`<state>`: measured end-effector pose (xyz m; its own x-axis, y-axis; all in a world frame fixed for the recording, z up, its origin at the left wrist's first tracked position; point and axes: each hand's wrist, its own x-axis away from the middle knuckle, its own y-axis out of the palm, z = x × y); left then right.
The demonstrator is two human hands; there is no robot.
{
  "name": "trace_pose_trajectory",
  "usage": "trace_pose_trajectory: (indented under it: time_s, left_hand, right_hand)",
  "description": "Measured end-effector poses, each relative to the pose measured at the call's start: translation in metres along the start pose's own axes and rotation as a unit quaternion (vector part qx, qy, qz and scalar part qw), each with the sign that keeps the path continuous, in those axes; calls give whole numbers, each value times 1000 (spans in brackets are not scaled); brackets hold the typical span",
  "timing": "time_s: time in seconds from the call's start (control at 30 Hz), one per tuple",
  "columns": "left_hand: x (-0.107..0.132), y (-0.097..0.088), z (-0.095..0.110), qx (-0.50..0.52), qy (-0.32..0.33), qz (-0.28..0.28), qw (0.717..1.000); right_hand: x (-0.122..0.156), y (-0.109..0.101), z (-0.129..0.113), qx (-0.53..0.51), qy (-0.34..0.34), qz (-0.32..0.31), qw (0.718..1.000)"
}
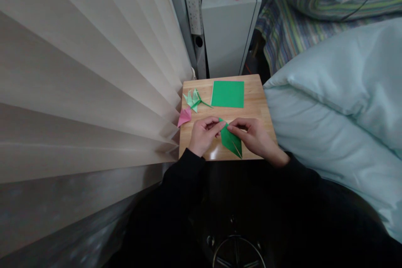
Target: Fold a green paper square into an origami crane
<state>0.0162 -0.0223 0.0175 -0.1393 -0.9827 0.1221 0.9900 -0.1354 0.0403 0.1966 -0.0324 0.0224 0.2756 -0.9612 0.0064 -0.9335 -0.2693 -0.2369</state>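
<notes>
A folded piece of green origami paper (230, 140) is pinched between my two hands over the near part of a small wooden table (251, 111). My left hand (205, 134) closes on its upper left edge. Thumb and finger of my right hand (253, 134) press together at its upper right side. The paper is diamond-shaped, and its lower point reaches the table's near edge. Beyond my hands lies a flat stack of green paper (228, 94). Left of that rest a light green folded paper figure (193, 99) and a pink folded paper piece (184, 116).
A pleated curtain (103, 71) hangs along the table's left side. A pale blue quilt (314, 96) on a bed borders the right. Behind the table stand a white cabinet (228, 33) and a power strip (194, 12). A round metal chair base (238, 251) shows below.
</notes>
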Motion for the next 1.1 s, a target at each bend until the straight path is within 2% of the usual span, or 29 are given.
trace_pose_trajectory:
  time_s: [0.17, 0.47, 0.67, 0.73, 0.83, 0.9, 1.1]
  left_hand:
    - [-2, 0, -8, 45, -14, 27, 999]
    - [0, 1, -5, 25, -23, 50, 998]
    - [-4, 1, -9, 58, -24, 104, 993]
    - [-5, 0, -11, 69, -29, 88, 993]
    - [-5, 1, -13, 26, -39, 4, 999]
    - [-4, 1, -15, -15, -36, -33, 999]
    - [-5, -2, -18, -91, -18, -35, 995]
  right_hand:
    - [0, 4, 0, -6, 9, 0, 1000]
    - [0, 8, 0, 8, 29, -20, 999]
    - [-1, 8, 5, 11, 49, -2, 999]
    - [-1, 8, 7, -7, 52, 20, 998]
    - [-3, 7, 11, -19, 52, 83, 995]
    - [-4, 6, 13, -26, 59, 108, 992]
    - [-4, 6, 16, -31, 71, 66, 995]
